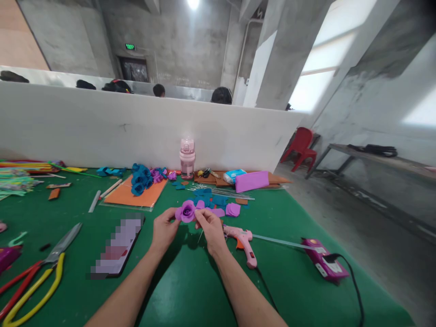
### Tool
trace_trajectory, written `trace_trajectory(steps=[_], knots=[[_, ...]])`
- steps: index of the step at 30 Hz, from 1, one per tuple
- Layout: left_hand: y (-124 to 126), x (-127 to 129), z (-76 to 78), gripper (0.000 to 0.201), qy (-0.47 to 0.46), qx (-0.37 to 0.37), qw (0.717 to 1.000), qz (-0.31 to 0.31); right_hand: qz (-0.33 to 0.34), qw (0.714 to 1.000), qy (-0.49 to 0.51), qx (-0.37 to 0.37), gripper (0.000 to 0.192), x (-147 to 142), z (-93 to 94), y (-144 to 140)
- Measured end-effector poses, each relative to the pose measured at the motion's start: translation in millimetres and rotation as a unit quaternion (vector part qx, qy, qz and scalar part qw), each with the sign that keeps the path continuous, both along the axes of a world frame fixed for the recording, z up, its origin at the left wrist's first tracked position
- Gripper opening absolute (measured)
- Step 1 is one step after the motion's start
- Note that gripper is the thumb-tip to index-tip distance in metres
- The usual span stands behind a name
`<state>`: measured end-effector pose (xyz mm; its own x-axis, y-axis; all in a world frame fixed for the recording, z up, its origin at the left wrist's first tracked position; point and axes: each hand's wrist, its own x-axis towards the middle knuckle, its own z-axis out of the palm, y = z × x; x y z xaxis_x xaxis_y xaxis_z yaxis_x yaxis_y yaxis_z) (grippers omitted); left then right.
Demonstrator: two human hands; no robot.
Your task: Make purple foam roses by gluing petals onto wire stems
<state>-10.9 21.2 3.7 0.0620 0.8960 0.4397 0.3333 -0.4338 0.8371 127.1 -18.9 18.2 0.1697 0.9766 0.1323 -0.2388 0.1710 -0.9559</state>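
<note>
Nearby, glue gun (242, 241) beside rose-holding right hand (211, 229).

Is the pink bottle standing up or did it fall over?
Standing up. The pink bottle is upright on the green table, cap on top, against the white divider wall.

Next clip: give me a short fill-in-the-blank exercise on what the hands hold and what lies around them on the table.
1. Both hands, left hand and right hand, hold a foam rose coloured ____.
2. The pink glue gun lies just to the ____ of the right hand.
3. The blue roses rest on a foam sheet coloured ____.
4. The scissors have red and ____ handles.

Missing words: purple; right; orange; yellow
</note>
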Motion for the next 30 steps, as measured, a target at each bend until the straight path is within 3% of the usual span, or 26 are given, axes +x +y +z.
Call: trace_trajectory(steps=[9, 25, 30], knots=[[-1.1, 1.8, 3.7, 0.02, 0.024, -0.005, 1.0, 0.004, -0.036, 0.999, 0.02, 0.006, 0.024, 0.4, -1.2, 1.6], [-3.5, 2.7, 5.6, 0.02, 0.039, -0.005, 0.999, -0.012, -0.039, 0.999, 0.027, -0.007, 0.021, 0.3, -0.6, 1.0], [-4.5, 3.6, 6.7, 0.019, 0.033, -0.011, 0.999, -0.003, -0.011, 0.997, 0.064, -0.032, 0.023, 0.2, 0.6, 1.0]])
